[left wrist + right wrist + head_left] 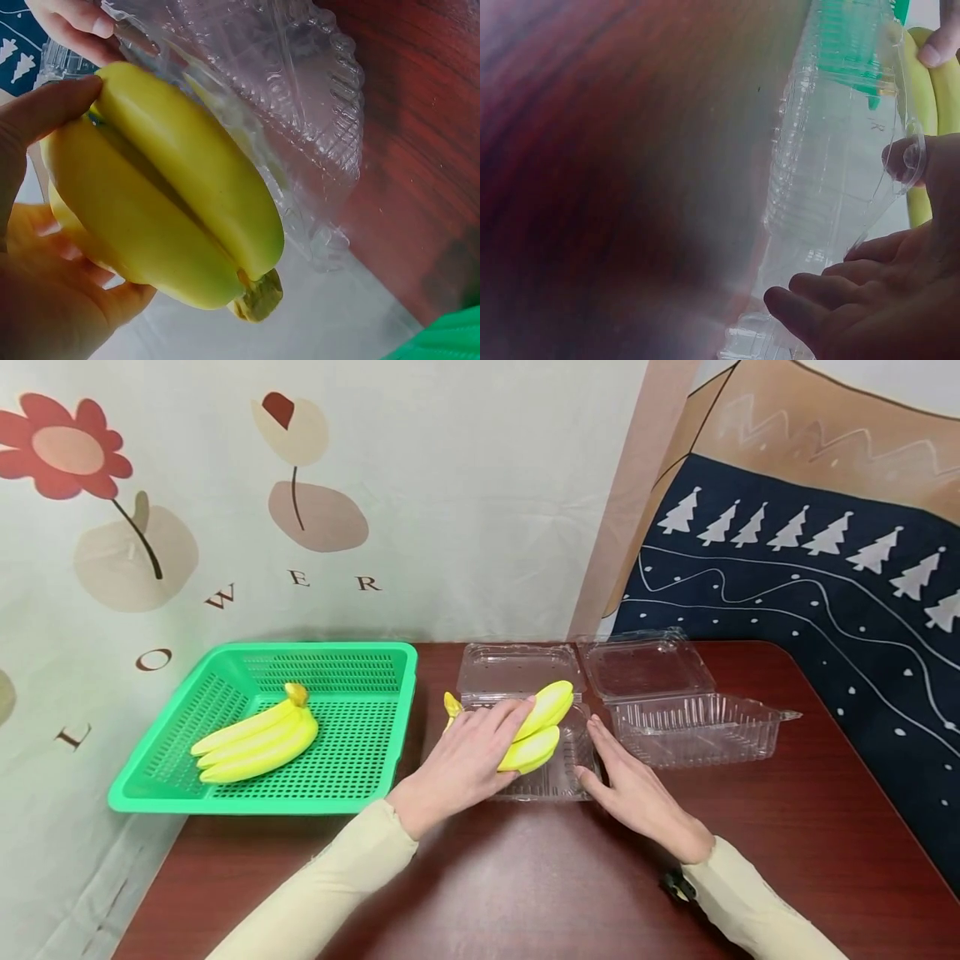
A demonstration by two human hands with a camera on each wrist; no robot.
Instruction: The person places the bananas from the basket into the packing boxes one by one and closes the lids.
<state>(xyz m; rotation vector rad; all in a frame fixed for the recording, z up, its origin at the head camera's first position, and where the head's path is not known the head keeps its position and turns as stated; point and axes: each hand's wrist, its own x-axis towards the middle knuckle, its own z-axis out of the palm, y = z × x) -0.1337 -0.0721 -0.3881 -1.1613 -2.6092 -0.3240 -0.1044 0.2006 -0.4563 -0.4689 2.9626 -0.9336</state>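
Observation:
My left hand [465, 747] grips a bunch of yellow bananas [536, 743] from above, its thumb and fingers on opposite sides in the left wrist view. The bunch is tilted over a clear plastic clamshell box [576, 747] with its lid folded back, the stem pointing left. At the right side of that box rests my right hand [637, 793], fingers fairly straight along the wall. In the right wrist view its thumb [901, 159] is at the plastic tab on the rim. Part of the bananas is hidden under my left hand in the head view.
A green slotted basket [247, 806] stands on the left with another banana bunch [258, 743] inside. To the right is a second clear clamshell box [697, 743], lid up. Printed fabric hangs behind the dark red wooden table [525, 877].

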